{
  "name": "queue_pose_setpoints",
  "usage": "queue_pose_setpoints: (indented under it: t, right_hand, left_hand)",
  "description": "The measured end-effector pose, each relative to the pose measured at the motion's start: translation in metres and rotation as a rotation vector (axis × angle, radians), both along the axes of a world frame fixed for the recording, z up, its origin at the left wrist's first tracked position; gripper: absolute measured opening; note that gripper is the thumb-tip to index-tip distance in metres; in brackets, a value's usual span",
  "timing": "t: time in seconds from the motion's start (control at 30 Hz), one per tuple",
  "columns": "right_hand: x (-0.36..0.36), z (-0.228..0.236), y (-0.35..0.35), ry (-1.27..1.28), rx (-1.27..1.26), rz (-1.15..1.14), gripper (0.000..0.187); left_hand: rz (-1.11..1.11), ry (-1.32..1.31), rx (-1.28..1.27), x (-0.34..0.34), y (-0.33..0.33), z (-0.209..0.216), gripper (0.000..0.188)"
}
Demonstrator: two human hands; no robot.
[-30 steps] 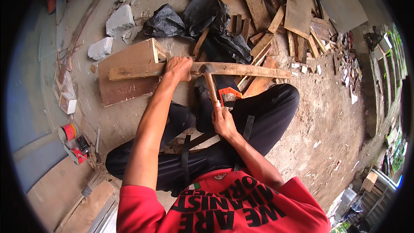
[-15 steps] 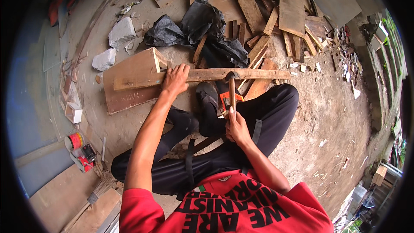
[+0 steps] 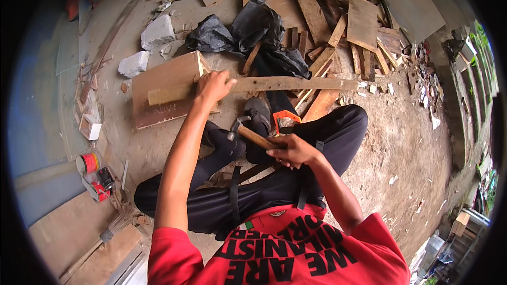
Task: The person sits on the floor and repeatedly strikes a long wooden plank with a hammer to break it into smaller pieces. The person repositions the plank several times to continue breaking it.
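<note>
- The person's left hand (image 3: 214, 85) lies over a long, narrow, weathered wooden plank (image 3: 296, 84), its fingers bent; their undersides are hidden, so whether they clamp the wood cannot be told.
- The plank runs nearly level across the view, beyond the black-trousered legs (image 3: 332, 129); its left end overlaps a brown, box-like piece of wooden panels (image 3: 163, 74).
- The person's right hand (image 3: 293, 150) has its fingers closed around the handle of a hammer (image 3: 254, 137) with a pale brown wooden shaft and a dark metal head.
- The hammer tilts up toward the left, its head apart from the plank, near a grey-black shoe (image 3: 259, 110).
- An orange, angular frame-like object (image 3: 285, 113) shows near the right knee, partly covered by the trousers.
- Past the plank, a crumpled black plastic sheet (image 3: 259, 26) lies beside a loose heap of brown boards (image 3: 319, 21).
- Two rough white blocks (image 3: 157, 32) rest on the dusty grey-brown floor (image 3: 391, 142), just beyond the box-like piece.
- Toward the left rim stands a red-and-yellow round container (image 3: 90, 162).
</note>
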State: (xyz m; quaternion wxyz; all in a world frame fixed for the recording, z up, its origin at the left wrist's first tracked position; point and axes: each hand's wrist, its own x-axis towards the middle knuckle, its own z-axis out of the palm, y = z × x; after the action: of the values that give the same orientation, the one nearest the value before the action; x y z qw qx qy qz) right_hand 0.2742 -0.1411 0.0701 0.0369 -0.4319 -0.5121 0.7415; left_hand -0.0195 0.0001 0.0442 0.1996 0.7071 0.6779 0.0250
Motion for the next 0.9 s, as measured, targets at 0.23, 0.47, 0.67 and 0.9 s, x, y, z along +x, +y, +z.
queue_pose_setpoints:
  t: [0.23,0.47,0.67,0.9]
  right_hand:
    - [0.007,0.019,0.062,-0.157,0.037,-0.007,0.047]
    - [0.029,0.067,0.106,-0.613,0.492,0.319,0.031]
    - [0.027,0.065,0.165,-0.876,0.752,0.630,0.023]
    - [-0.061,0.101,0.189,-1.069,0.869,0.882,0.030]
  left_hand:
    - [-0.127,0.072,0.479,-0.050,-0.024,-0.047,0.039]
    - [-0.024,0.094,0.441,-0.037,-0.021,-0.039,0.043]
    - [0.002,0.089,0.434,-0.031,-0.017,-0.039,0.046]
    - [0.042,0.089,0.418,-0.033,-0.018,-0.037,0.045]
